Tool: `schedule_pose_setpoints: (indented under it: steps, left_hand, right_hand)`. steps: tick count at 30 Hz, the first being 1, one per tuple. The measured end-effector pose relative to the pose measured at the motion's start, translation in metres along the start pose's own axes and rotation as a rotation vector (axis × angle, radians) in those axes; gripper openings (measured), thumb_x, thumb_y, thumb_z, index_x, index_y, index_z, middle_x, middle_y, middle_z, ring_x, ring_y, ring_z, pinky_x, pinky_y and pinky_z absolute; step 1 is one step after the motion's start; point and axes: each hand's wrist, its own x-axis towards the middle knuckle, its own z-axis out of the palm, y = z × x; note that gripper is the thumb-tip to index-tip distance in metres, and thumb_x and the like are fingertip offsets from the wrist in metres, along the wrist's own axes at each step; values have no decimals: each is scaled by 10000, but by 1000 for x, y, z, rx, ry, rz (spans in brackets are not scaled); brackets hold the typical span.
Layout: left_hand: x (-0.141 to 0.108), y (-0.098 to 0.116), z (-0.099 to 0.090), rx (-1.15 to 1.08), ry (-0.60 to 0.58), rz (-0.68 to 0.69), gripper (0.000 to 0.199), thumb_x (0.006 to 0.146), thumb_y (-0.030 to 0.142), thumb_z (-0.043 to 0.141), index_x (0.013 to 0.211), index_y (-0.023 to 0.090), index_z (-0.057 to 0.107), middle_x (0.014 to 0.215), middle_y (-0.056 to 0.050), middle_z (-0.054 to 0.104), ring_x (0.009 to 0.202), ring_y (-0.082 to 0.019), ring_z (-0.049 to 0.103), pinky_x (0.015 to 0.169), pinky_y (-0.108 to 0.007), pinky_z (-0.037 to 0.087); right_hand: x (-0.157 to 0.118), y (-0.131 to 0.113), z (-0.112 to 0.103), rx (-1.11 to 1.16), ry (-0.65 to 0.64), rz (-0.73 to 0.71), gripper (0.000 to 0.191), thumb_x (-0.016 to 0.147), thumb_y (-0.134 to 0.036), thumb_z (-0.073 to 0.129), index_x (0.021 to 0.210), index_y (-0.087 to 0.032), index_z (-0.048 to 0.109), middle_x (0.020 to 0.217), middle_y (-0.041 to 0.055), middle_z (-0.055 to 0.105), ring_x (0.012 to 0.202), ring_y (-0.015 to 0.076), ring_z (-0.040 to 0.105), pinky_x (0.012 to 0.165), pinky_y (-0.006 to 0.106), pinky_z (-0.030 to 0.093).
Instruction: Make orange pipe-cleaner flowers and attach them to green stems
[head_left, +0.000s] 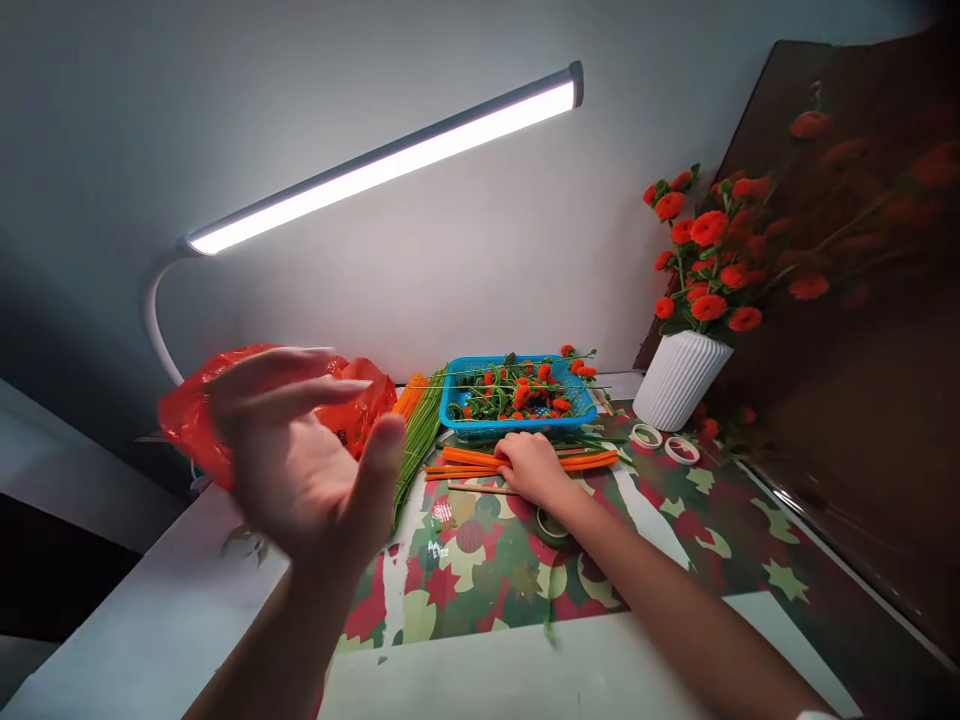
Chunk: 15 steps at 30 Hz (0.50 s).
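Raised in the foreground with its palm turned up, my left hand (307, 455) is open, its fingers apart and somewhat blurred, and holds nothing. Farther away on the table, my right hand (534, 468) curls its fingers down onto orange pipe cleaners (589, 460), which lie sideways in front of the basket. Its fingertips are partly hidden among them. A thin brown stick (476, 489) lies just before that hand, and a roll of dark green tape (552, 527) sits partly under my right wrist. A bundle of green pipe cleaners (421, 430) rests to the left, with more orange ones at its far end.
A blue basket (517, 431) holds red-orange flowers on green stems. Behind my left hand is a red plastic bag (364, 400). On the right are a white vase (681, 380) of similar flowers and two tape rolls (682, 450). A lit lamp (390, 165) spans above.
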Motion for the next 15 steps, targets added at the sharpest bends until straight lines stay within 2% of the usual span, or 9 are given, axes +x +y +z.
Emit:
schedule_pose_setpoints:
  steps: [2, 4, 6, 8, 10, 12, 15]
  left_hand:
    - [8, -15, 13, -35, 2, -53, 87, 822, 318, 603, 843, 242, 568, 967, -23, 578, 1008, -222, 576, 946, -433, 469]
    - [11, -35, 25, 0, -289, -218, 120, 859, 326, 545, 875, 214, 584, 933, -30, 614, 919, -191, 614, 848, -353, 512]
    - [9, -54, 34, 32, -503, -279, 183, 840, 350, 559, 903, 192, 629, 914, -47, 675, 875, -202, 649, 775, -321, 529]
    - [2, -68, 38, 309, -980, -294, 220, 865, 350, 489, 899, 203, 649, 938, -48, 704, 884, -197, 657, 757, -290, 518]
    - [-7, -75, 39, 433, -1218, -308, 122, 761, 309, 612, 753, 208, 681, 788, -39, 721, 739, -211, 668, 642, -281, 501]
    - [-16, -77, 40, 491, -1323, -304, 64, 638, 225, 708, 701, 220, 701, 753, -33, 730, 697, -221, 672, 592, -271, 475]
    - [-22, -74, 43, 584, -1366, -273, 105, 646, 211, 708, 747, 238, 716, 881, -45, 742, 819, -241, 685, 631, -267, 469]
  right_hand:
    - [-1, 2, 2, -11, 7, -6, 87, 795, -106, 622, 806, -187, 654, 901, 81, 687, 896, 230, 603, 773, 320, 398]
    - [-3, 6, 2, 1, 21, -4, 103, 815, -103, 591, 838, -187, 645, 916, 79, 683, 892, 223, 605, 749, 305, 398]
    - [-4, 10, 0, 32, 35, 4, 128, 828, -89, 570, 874, -189, 633, 934, 69, 677, 874, 206, 610, 719, 285, 401]
    - [-3, 14, -2, 76, 46, 10, 143, 836, -73, 560, 892, -190, 621, 949, 60, 670, 862, 189, 614, 704, 268, 406]
    - [-2, 18, -6, 121, 54, 6, 150, 839, -60, 559, 894, -188, 615, 965, 57, 664, 876, 183, 614, 715, 261, 416]
    - [0, 21, -9, 164, 64, -3, 147, 840, -55, 561, 893, -182, 613, 964, 60, 660, 889, 185, 610, 734, 267, 426]
    - [1, 23, -14, 224, 79, -18, 137, 839, -58, 564, 883, -175, 619, 938, 60, 655, 871, 183, 607, 740, 274, 439]
